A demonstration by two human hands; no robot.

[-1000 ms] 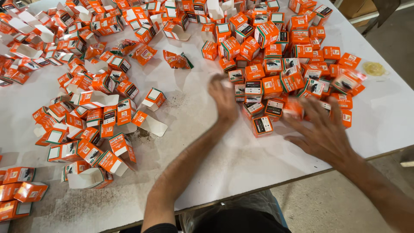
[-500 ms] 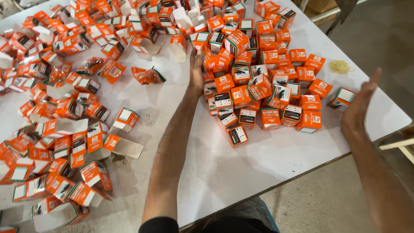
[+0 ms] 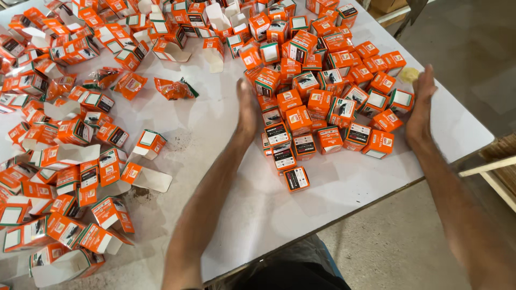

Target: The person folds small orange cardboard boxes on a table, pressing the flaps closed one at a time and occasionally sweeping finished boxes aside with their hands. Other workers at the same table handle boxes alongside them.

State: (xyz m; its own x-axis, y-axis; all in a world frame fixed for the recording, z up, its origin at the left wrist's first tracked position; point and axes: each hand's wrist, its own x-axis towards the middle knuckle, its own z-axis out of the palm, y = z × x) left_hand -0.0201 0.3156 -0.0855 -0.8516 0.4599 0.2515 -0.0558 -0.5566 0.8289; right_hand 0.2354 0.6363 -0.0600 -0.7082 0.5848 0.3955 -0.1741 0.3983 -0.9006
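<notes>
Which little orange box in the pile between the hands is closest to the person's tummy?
The small orange box lying alone at the pile's near tip, dark label facing up. Every other box there lies farther up the white table.

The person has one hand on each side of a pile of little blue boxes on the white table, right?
Not quite: the boxes are orange, not blue. The head view shows the left hand and right hand flanking that pile on the white table.

A dense cluster of small closed orange cartons with white and black panels lies jumbled on the table's right half, some upright, some tipped. It sits between two open hands, with one carton nearest the front edge.
</notes>
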